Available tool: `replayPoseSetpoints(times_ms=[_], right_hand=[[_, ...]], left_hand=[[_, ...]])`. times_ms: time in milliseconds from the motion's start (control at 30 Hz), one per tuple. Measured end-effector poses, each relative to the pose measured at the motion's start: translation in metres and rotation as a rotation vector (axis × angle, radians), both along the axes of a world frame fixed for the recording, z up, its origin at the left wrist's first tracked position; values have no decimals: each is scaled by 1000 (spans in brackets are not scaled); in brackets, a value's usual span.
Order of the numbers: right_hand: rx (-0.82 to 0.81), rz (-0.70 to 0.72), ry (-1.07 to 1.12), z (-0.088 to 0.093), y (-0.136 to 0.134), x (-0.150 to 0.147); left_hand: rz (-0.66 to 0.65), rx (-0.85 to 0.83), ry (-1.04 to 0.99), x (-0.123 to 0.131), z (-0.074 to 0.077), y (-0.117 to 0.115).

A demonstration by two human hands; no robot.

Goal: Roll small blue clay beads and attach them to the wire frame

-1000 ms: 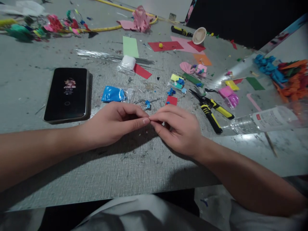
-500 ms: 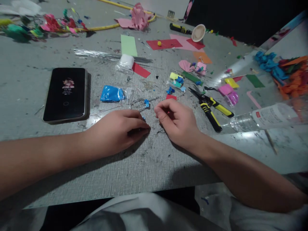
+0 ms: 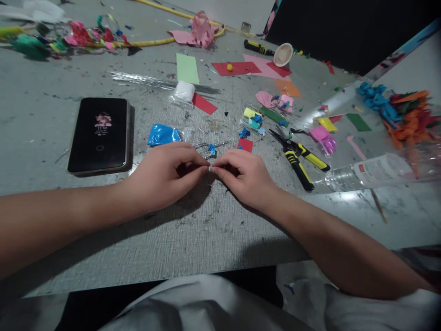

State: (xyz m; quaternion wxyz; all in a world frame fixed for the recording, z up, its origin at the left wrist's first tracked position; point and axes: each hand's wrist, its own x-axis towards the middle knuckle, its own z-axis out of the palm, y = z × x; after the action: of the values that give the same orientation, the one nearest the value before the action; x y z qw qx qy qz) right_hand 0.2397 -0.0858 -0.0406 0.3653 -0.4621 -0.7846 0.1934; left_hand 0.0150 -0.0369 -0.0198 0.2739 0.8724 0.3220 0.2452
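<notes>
My left hand and my right hand meet fingertip to fingertip above the table. Both are closed in a pinch, and a tiny white piece shows between the fingertips; its kind is too small to make out. Just behind the fingers lies a small blue clay shape with thin wire beside it. A blue clay packet sits behind my left hand, partly covered by it. Past my right hand's knuckles is a small red paper piece.
A phone lies at left. Yellow-and-black pliers lie open at right, near a clear bottle on its side. Farther back are silver wires, a white clay packet, a green paper and crumpled orange paper.
My left hand has risen and its fingers have come together with those of my right hand, which moved slightly left and down. The tiny white piece now shows between them. The view has shifted a little.
</notes>
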Motion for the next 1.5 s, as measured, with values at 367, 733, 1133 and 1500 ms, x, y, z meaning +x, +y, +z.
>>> replayPoseSetpoints(times_ms=[367, 733, 1133, 1500], right_hand=[[53, 53, -314, 1, 2, -13], [133, 97, -163, 5, -2, 6], [-100, 84, -275, 6, -4, -4], [-89, 191, -295, 9, -4, 0]], left_hand=[[46, 40, 207, 4, 6, -2], [-20, 89, 291, 6, 0, -3], [34, 0, 153, 2, 1, -3], [59, -37, 134, 3, 3, -1]])
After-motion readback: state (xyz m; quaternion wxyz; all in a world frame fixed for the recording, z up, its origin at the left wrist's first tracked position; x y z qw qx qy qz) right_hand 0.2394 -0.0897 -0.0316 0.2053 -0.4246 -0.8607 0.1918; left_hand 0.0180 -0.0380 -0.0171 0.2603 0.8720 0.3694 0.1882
